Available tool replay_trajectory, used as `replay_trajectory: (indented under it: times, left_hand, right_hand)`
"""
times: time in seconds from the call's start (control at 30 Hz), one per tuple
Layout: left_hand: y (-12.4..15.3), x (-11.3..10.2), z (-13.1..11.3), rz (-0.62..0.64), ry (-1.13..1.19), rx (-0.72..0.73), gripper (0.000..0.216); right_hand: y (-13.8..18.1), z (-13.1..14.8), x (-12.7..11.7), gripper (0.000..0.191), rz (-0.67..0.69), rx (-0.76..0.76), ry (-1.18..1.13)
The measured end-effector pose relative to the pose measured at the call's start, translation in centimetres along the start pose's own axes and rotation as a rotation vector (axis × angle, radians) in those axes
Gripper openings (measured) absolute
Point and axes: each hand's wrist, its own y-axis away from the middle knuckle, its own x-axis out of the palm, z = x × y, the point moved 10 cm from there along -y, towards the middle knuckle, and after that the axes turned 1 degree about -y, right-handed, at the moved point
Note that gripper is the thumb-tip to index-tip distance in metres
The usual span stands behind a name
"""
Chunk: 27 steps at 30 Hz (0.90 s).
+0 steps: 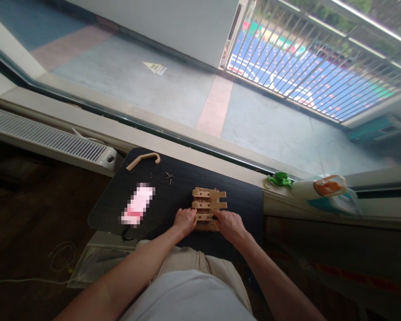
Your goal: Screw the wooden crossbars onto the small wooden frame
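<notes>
A small wooden assembly [209, 203] of stacked slats lies on a black table [240, 200] by a window. My left hand [184, 221] grips its near left end with curled fingers. Gripping the near right end is my right hand [230, 225], its fingers also closed on the wood. A curved wooden piece [143, 160] rests at the table's far left corner. A few small screws [169, 176] lie between it and the assembly. A pink blurred object [137, 204] sits on the left half of the table.
A white radiator vent [43, 138] runs along the left under the window sill. On the sill to the right sit a green object [280, 179] and a white bottle with an orange part [324, 187]. A white cable [26, 278] lies on the dark floor.
</notes>
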Motion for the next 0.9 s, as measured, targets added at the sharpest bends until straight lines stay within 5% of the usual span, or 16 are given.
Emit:
replay_trajectory:
  times: [0.9]
  left_hand:
    - [0.0,-0.1,-0.1,0.009,0.016,0.012,0.02]
  right_hand:
    - [0.4,-1.2,0.0,0.026,-0.011,0.116,-0.07]
